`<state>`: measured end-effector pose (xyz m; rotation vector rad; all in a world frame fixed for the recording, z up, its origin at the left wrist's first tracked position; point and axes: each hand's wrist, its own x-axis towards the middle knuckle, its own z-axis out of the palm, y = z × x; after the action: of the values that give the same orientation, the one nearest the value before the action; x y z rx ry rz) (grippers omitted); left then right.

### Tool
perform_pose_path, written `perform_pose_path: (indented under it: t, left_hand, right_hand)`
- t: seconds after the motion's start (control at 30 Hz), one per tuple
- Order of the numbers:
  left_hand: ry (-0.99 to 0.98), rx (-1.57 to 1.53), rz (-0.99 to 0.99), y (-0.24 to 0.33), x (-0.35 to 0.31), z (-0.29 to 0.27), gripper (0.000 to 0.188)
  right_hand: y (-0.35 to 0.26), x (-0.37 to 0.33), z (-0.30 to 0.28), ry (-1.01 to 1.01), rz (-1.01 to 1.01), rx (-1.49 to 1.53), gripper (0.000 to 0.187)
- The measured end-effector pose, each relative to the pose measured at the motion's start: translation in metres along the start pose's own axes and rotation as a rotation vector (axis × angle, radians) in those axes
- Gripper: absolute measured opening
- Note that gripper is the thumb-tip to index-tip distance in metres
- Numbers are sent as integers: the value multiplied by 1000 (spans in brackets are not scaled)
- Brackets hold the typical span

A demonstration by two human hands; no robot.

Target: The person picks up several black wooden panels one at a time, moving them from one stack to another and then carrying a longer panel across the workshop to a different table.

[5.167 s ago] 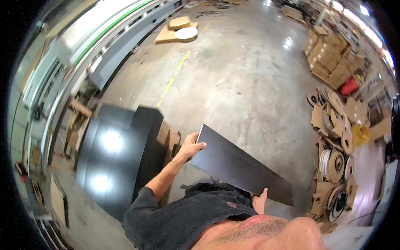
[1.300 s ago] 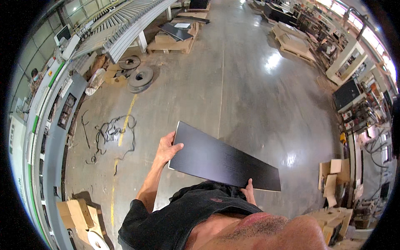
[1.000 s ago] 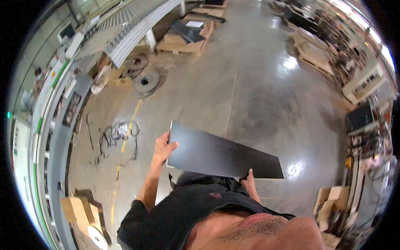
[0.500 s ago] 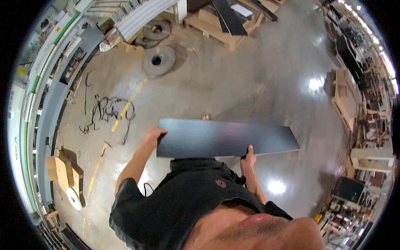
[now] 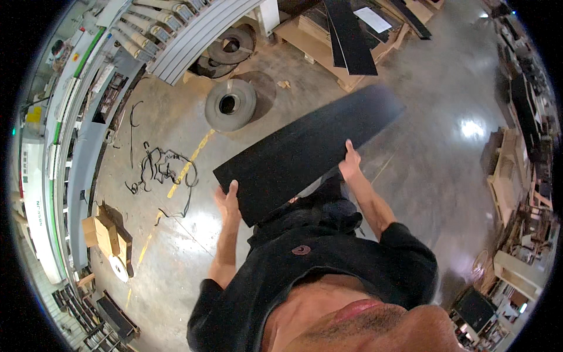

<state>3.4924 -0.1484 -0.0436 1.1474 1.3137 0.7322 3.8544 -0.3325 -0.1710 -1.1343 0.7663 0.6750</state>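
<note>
I carry a long flat black panel (image 5: 305, 149) in front of my chest, tilted so its far end points up and to the right. My left hand (image 5: 226, 202) grips its near left corner, thumb on top. My right hand (image 5: 350, 161) holds the long right edge about halfway along, thumb over the top face. Below the panel are my black shirt and the concrete floor.
A roll of dark edge banding (image 5: 230, 104) lies on the floor ahead, another roll (image 5: 230, 46) behind it. A wooden pallet with black panels (image 5: 346, 35) stands at the top. Loose cables (image 5: 155, 170) and cardboard boxes (image 5: 102, 232) lie left. A long machine (image 5: 64, 135) lines the left side.
I have turned left while carrying the panel. The pallet and rolls are now closer ahead, and the panel has swung from level to slanting up to the right.
</note>
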Motion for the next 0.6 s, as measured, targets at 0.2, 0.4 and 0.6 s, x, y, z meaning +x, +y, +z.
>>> perform_pose_path:
  t: [0.2,0.4,0.6]
  left_hand:
    - [233,-181,71,3,49,216,40]
    - [175,-434,-134,22,118,435,40]
    - [100,-382,-522,0,166,596,41]
  right_hand:
    - [-115,241,168,-147,-72,-158,48]
    - [-226,406,303,-484,-252,-412,40]
    - [-290,470,319,-208,-435,-962,56]
